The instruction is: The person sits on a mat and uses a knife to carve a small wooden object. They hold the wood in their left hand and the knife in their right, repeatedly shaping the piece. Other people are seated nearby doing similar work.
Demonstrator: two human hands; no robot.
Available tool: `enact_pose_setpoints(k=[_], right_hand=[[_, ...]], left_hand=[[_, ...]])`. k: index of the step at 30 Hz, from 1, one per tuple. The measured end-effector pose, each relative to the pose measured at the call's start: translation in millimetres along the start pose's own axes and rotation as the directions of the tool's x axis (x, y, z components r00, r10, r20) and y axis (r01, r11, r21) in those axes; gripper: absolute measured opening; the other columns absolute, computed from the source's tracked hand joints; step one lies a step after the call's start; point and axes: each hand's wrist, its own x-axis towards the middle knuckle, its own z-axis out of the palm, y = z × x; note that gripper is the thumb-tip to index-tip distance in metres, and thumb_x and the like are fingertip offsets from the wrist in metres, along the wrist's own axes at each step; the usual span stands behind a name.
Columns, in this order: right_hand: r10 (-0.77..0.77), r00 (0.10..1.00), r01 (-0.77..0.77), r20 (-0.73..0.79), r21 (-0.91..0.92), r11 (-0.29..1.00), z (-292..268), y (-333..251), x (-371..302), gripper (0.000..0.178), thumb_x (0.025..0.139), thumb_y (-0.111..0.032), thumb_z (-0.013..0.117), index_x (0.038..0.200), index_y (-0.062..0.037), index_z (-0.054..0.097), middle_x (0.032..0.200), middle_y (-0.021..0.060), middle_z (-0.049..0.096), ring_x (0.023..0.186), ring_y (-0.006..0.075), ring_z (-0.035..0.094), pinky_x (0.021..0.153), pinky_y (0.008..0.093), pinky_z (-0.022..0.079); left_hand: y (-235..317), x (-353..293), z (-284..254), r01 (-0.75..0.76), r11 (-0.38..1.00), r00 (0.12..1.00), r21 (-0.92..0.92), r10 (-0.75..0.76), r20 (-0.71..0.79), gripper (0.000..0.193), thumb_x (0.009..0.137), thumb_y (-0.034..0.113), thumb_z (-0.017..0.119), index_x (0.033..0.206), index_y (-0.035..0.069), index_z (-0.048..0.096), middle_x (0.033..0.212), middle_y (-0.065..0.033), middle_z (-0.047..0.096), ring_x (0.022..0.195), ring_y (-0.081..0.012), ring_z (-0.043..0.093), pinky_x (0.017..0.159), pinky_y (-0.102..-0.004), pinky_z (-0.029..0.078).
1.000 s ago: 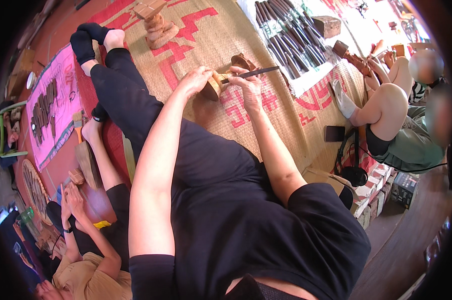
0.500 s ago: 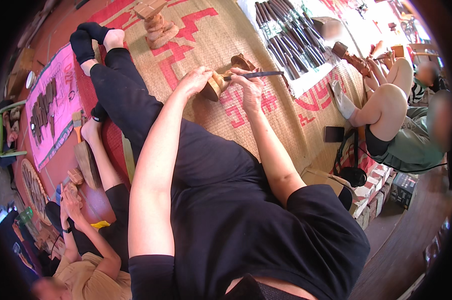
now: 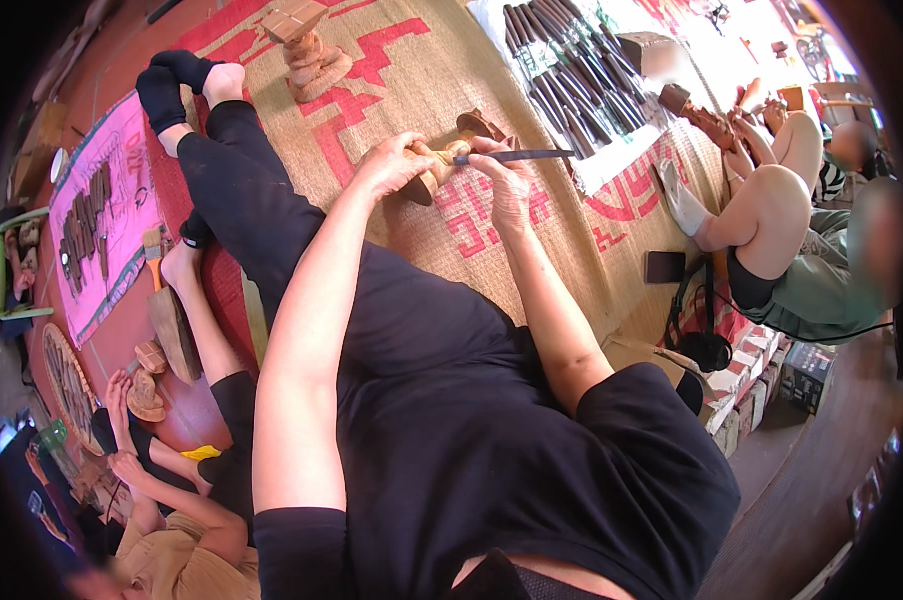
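A carved wooden piece with flared, disc-like ends lies tilted over the woven mat. My left hand is closed round its near end. My right hand grips a slim dark carving tool, whose far end points right. The tool's other end meets the narrow middle of the wood; its tip is hidden by the wood and fingers. Both forearms reach forward over my black-clothed lap.
On the woven mat stands another carved wooden piece. Rows of dark-handled tools lie on white sheeting. A phone is at the right. Co-workers sit on both sides, one beside a wooden mallet.
My hands have shifted slightly, and the carving tool now lies a little lower at its free end. The lower-left co-worker's hands have come apart, leaving a carved piece beside them.
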Motion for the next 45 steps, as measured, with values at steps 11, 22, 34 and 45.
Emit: enact_pose_setpoints(k=[11,22,34,45], right_hand=[[0.053,0.996,-0.057,-0.065,-0.067,0.996,-17,17,0,0.015,0.073,-0.003,0.066,0.087,0.0006,0.067,0.079,0.0054,0.065,0.074,0.0115,0.06,0.072,0.0245,0.047],[0.052,0.998,-0.055,-0.039,-0.082,0.995,-16,14,-1,0.012,0.073,-0.002,0.066,0.085,-0.0003,0.067,0.078,0.0052,0.066,0.073,0.0115,0.06,0.071,0.0242,0.047],[0.075,0.996,-0.077,0.042,0.049,0.996,-9,11,0,0.013,0.075,0.001,0.065,0.088,0.0015,0.065,0.084,0.0087,0.066,0.079,0.0151,0.062,0.077,0.0264,0.048],[0.115,0.988,-0.105,0.107,-0.095,0.99,16,4,26,0.017,0.072,-0.003,0.068,0.088,0.0006,0.067,0.077,0.0051,0.065,0.075,0.0117,0.059,0.074,0.0241,0.044]], left_hand=[[24,-6,-3,0.028,0.986,0.99,0.163,-0.005,-0.138,0.03,0.08,0.04,0.058,0.093,0.014,0.065,0.086,-0.008,0.065,0.085,-0.0228,0.062,0.076,-0.0341,0.046],[-8,5,3,0.077,0.996,0.996,0.037,-0.079,0.032,0.047,0.081,0.035,0.061,0.119,0.008,0.052,0.103,-0.0129,0.062,0.097,-0.0206,0.058,0.083,-0.0315,0.045],[-7,-2,9,0.079,0.997,0.981,0.006,-0.079,0.179,0.097,0.053,0.032,0.081,0.131,-0.002,0.035,0.122,-0.0219,0.049,0.114,-0.0278,0.048,0.096,-0.033,0.039],[4,-19,-9,0.127,0.971,0.99,0.204,-0.112,-0.084,0.07,0.062,0.043,0.075,0.117,0.006,0.05,0.104,-0.0175,0.061,0.097,-0.0269,0.06,0.083,-0.0336,0.046]])
